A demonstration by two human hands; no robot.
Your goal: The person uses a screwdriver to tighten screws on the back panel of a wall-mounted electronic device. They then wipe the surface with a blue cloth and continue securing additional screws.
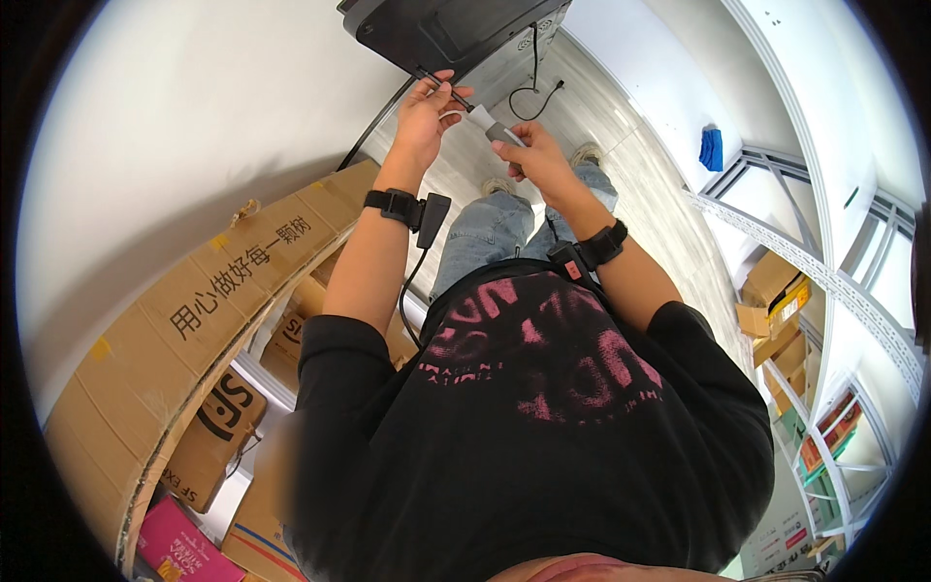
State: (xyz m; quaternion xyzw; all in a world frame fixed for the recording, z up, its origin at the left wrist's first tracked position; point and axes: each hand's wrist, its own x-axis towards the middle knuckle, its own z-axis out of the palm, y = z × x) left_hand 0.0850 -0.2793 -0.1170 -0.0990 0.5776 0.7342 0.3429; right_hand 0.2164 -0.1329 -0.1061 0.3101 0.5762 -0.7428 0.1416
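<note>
My right hand (pixel 535 160) is closed around the grey and white handle of a screwdriver (pixel 498 131). The dark shaft points up and left toward the lower edge of a black machine casing (pixel 427 34). Close to that edge, my left hand (pixel 422 118) has its thumb and fingers around the shaft. Where the tip meets the casing is too small to make out. Both wrists wear black straps, the left one with a small black box and cable (pixel 433 221).
A long cardboard box (pixel 233 233) stands along my left, with more cartons (pixel 215 441) behind it. A black cable (pixel 524 92) hangs from the machine to the grey floor. To the right are white metal shelves (pixel 766 228) with boxes (pixel 776 291) and a blue item (pixel 711 149).
</note>
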